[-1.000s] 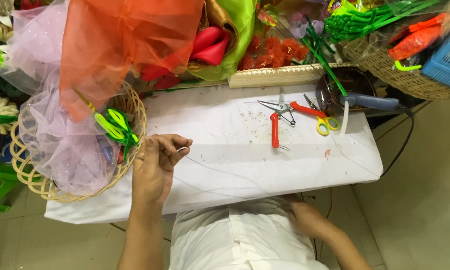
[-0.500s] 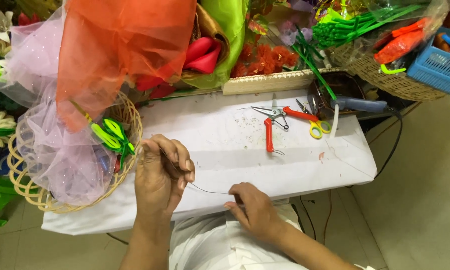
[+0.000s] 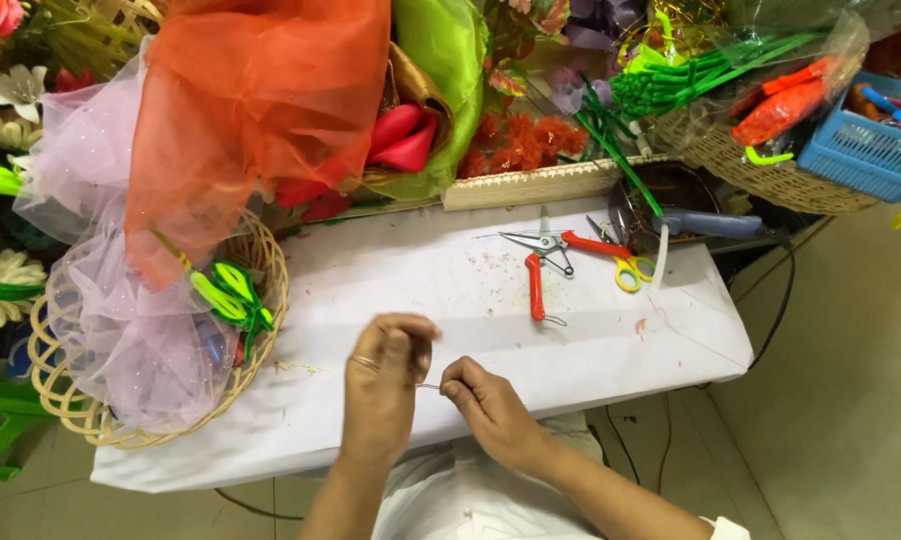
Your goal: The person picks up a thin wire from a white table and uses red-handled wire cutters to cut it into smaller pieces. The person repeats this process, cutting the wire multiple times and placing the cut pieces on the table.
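From the head camera, low in the middle of the frame, your left hand point(image 3: 386, 375) and right hand point(image 3: 491, 410) met over the near edge of the white table point(image 3: 451, 290). A thin wire point(image 3: 429, 386) ran between them, its short visible stretch showing in the gap between the two sets of fingertips. Both hands were closed, pinching that wire at its ends. At centre right of the frame, the red-handled cutters point(image 3: 539, 268) lay well apart from your hands. At left sat a wicker basket point(image 3: 261, 270) holding pale purple netting point(image 3: 121, 300).
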